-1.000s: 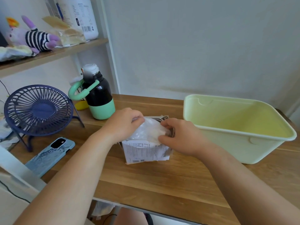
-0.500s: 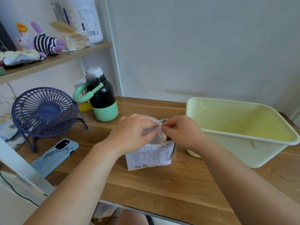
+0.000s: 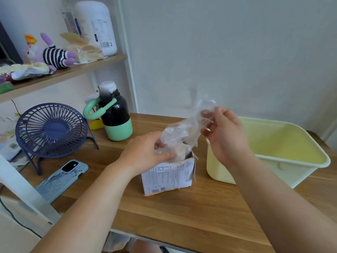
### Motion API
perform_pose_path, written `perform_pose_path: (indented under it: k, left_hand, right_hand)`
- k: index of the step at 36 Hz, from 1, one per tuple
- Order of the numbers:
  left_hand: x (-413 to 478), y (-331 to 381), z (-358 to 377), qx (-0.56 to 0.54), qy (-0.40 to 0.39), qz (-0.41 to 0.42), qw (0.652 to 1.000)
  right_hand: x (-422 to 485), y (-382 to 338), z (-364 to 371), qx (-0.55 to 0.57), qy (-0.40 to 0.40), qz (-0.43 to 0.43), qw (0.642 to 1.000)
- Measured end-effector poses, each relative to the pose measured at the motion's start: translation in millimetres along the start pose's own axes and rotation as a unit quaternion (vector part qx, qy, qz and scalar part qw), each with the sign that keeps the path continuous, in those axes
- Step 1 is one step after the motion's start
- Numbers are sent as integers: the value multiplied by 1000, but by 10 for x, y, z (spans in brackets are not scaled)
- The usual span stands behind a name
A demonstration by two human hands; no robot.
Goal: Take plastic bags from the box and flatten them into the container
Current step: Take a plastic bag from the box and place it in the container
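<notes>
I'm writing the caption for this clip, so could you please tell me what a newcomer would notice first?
The right hand holds a crumpled clear plastic bag above the small box mid-desk, the left hand resting at the box's open top. Right of it stands a pale yellow-green container; a navy fan stands far left.

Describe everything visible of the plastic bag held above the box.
The plastic bag is thin, clear, crinkled film, stretched in a loose twisted strand up and rightward from the open top of the cardboard box. The right hand pinches its upper end; the left hand grips its lower part at the box mouth. Its bottom end is hidden inside.
</notes>
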State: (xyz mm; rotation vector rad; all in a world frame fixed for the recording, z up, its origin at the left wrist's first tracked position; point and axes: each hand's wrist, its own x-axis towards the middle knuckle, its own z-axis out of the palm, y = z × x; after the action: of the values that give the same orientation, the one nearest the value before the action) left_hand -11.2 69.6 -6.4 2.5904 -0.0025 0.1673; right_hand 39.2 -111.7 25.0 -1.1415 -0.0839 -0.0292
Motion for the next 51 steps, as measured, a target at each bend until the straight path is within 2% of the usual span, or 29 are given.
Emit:
perform_pose_path:
  k: [3, 6, 10, 14, 17, 19, 22, 24, 26, 29, 34, 37, 38, 41, 43, 45, 47, 49, 51]
  left_hand:
    - [18, 59, -8, 10, 34, -2, 999]
    - [30, 220, -64, -68, 101, 33, 992]
    - [75, 586, -123, -141, 61, 88, 984]
    - [160, 815, -70, -239, 59, 124, 961]
    - [183, 988, -15, -389, 98, 76, 913]
    - [199, 1086, 4, -454, 89, 38, 886]
    - [245, 1189, 61, -450, 51, 22, 891]
    - [292, 1216, 77, -481, 39, -12, 876]
    - [333, 1214, 74, -532, 25, -45, 845]
    - [378, 1187, 57, -541, 36, -69, 837]
    - [421, 1180, 26, -592, 48, -126, 795]
    - [456, 1124, -5, -603, 66, -171, 776]
    - [461, 1118, -22, -603, 51, -160, 780]
    - [467, 1182, 31, -548, -26, -113, 828]
    - [525, 1221, 151, -538, -27, -131, 832]
    - [592, 1217, 254, -538, 19, -158, 828]
    - [643, 1181, 305, -492, 74, -150, 854]
    - [666, 1133, 305, -457, 119, -138, 871]
    - [712, 1062, 298, -433, 178, -140, 872]
  right_hand:
    - [34, -136, -65, 73, 1, 12, 997]
    - [55, -250, -129, 28, -11, 24, 999]
    - [56, -382, -211, -107, -63, 28, 992]
    - [13, -516, -273, -130, -86, 27, 987]
    - [13, -588, -402, -92, -108, 34, 989]
    - [-1, -613, -497, -126, -152, 42, 979]
    - [-99, -612, -578, -274, -195, 37, 941]
    - [-97, -612, -609, -307, -151, 3, 940]
    - [-62, -658, -612, -234, -63, -1, 970]
    - [37, -746, -709, -138, 29, -4, 990]
    - [110, -787, -825, -95, 58, 1, 994]
    - [151, -773, -874, -135, 75, -20, 988]
    - [168, -767, -887, -150, 74, -24, 986]
    - [211, -738, -924, -179, 37, -17, 983]
    - [227, -721, -939, -178, 18, -3, 984]
    - [236, -718, -962, -176, 17, 7, 984]
    - [242, -728, -998, -190, 26, 7, 981]
    - [265, -735, -1051, -241, 46, -7, 969]
    - [311, -723, -1113, -304, 72, -22, 950]
